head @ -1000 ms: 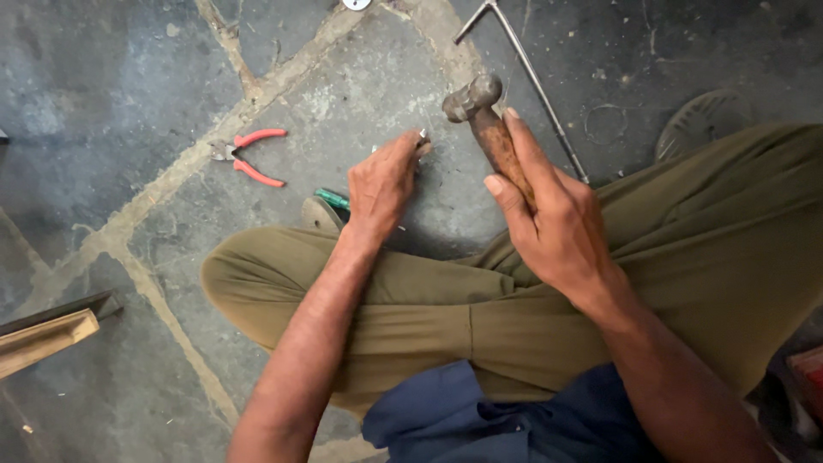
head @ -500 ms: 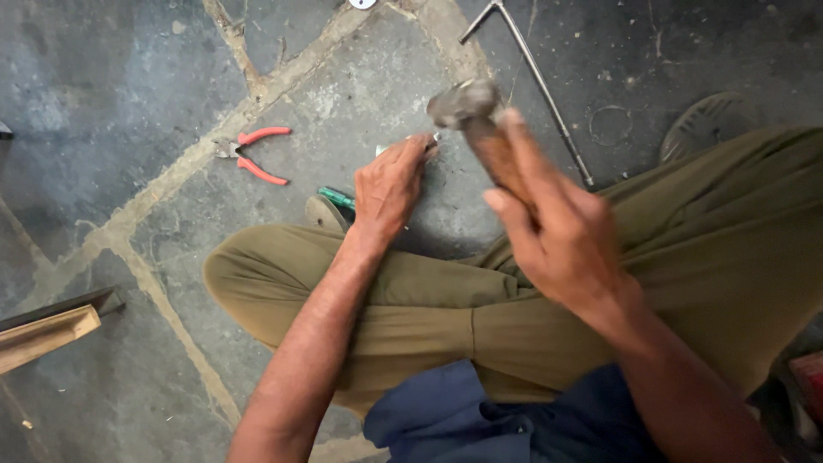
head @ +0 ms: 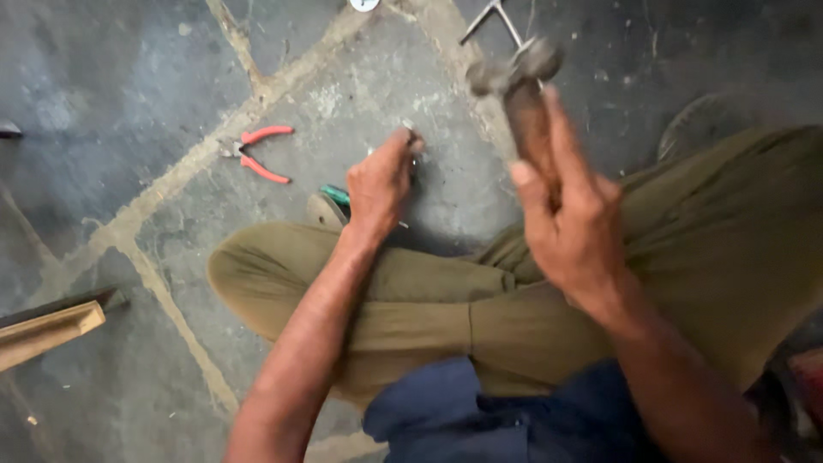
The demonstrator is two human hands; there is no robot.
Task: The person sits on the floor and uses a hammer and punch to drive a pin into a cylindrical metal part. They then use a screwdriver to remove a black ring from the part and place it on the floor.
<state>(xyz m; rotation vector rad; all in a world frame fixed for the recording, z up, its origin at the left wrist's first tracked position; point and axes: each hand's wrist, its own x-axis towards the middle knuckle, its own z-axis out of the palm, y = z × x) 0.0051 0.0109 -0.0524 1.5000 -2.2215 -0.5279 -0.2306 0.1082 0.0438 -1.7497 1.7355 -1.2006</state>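
Observation:
My right hand (head: 570, 219) grips the wooden handle of a hammer (head: 519, 81), held raised with its metal head above and to the right of my left hand. My left hand (head: 381, 184) rests on the stone floor, fingers pinched on a small metal piece (head: 412, 141) that is mostly hidden by the fingertips. I sit cross-legged in olive trousers (head: 446, 309). A green-handled tool (head: 335, 195) peeks out from under my left wrist.
Red-handled pliers (head: 257, 153) lie on the floor to the left of my left hand. A bent metal rod (head: 493, 15) lies at the top behind the hammer. A wooden strip (head: 47, 330) sits at the left edge. A sandal (head: 699, 124) shows at right.
The hammer has risen from beside my left hand to a raised position, blurred by motion. My left hand stays pinched at the same spot on the floor.

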